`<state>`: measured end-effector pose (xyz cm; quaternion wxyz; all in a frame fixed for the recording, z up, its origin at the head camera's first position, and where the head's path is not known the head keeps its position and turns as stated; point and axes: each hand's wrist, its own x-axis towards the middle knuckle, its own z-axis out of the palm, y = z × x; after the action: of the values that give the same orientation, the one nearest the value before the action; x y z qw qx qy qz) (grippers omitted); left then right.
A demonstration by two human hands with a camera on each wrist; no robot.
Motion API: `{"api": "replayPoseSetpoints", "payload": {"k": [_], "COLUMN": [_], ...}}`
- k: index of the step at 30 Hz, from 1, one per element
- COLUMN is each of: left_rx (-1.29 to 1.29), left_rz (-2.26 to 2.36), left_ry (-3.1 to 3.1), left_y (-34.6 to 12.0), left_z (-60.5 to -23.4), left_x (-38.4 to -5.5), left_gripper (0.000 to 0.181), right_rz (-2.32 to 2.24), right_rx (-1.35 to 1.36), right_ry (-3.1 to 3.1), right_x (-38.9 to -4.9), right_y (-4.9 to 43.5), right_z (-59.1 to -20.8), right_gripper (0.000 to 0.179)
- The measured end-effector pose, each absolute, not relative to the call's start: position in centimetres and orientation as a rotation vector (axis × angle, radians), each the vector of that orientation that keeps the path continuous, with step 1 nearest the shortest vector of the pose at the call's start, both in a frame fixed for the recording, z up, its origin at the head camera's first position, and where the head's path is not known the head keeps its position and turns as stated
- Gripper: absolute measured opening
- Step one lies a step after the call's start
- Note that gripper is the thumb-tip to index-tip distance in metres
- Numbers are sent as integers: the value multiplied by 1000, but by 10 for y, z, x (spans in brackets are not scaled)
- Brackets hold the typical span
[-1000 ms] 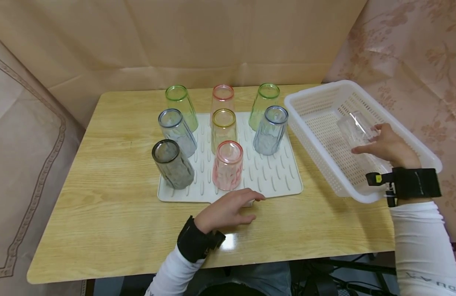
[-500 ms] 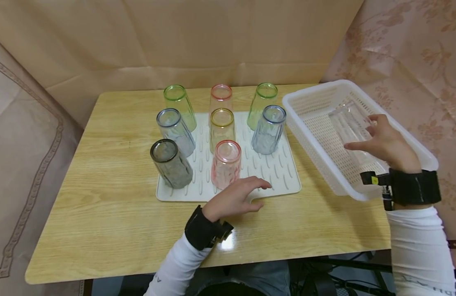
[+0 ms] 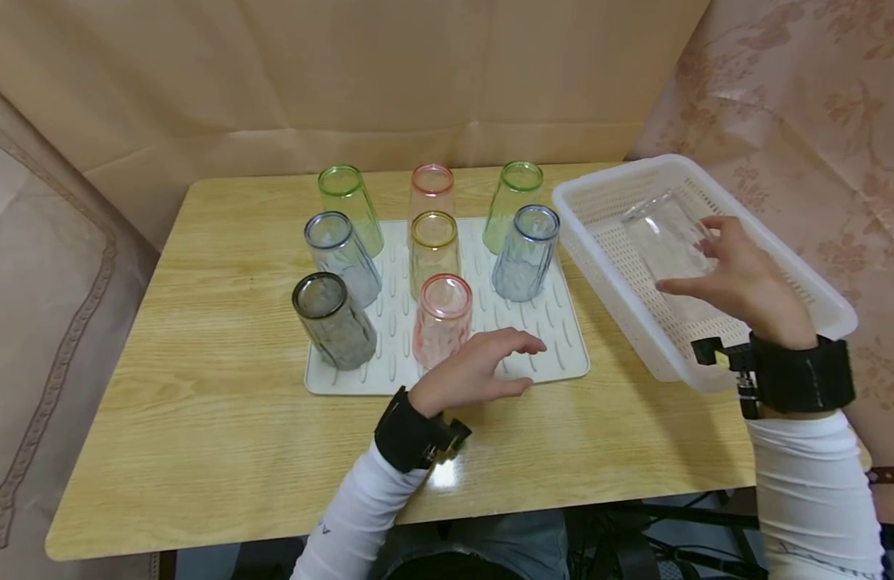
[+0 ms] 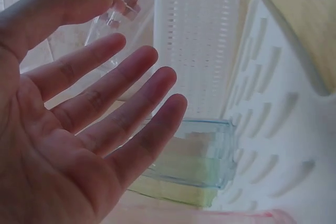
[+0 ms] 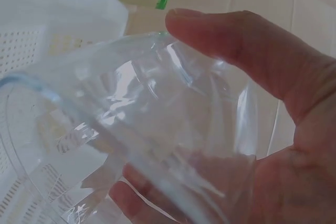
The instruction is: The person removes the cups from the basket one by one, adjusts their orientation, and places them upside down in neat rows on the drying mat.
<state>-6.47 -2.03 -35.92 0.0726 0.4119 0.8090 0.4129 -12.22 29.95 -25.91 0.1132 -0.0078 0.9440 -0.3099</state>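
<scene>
My right hand (image 3: 755, 286) grips a clear drinking glass (image 3: 663, 234), thumb on the near side and fingers on the far side. The glass is tilted over the white plastic basket (image 3: 624, 302); in the right wrist view its wide mouth faces the lower left. My left hand (image 3: 479, 366) hovers over the front edge of the white drying mat (image 3: 556, 334), fingers spread and holding nothing. Close behind it is a pink glass (image 3: 444, 322). A black-tinted glass (image 3: 336, 322) stands at the mat's front left, and a blue glass (image 3: 525, 254) at its right.
Behind these stand another blue glass (image 3: 343, 254), a yellow glass (image 3: 435, 254), two green glasses, one on the left (image 3: 351, 205) and one on the right (image 3: 514, 205), and a second pink glass (image 3: 432, 193). All are wider end down. The wooden table (image 3: 200, 419) extends around the mat.
My right hand has raised the clear glass and shifted it left, still over the basket. My left hand has moved right and slightly forward along the mat's front edge.
</scene>
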Motion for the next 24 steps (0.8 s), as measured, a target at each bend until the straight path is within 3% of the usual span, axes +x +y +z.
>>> {"api": "replayPoseSetpoints", "payload": {"k": [24], "left_rx": [1298], "left_rz": [1382], "left_ry": [2396], "left_y": [5], "left_z": [-343], "left_x": [-89], "left_gripper": [32], "right_rz": [-1007], "right_rx": [-72], "right_ry": [2812], "right_x": [-98], "right_y": [274], "right_z": [-260], "right_gripper": [110]}}
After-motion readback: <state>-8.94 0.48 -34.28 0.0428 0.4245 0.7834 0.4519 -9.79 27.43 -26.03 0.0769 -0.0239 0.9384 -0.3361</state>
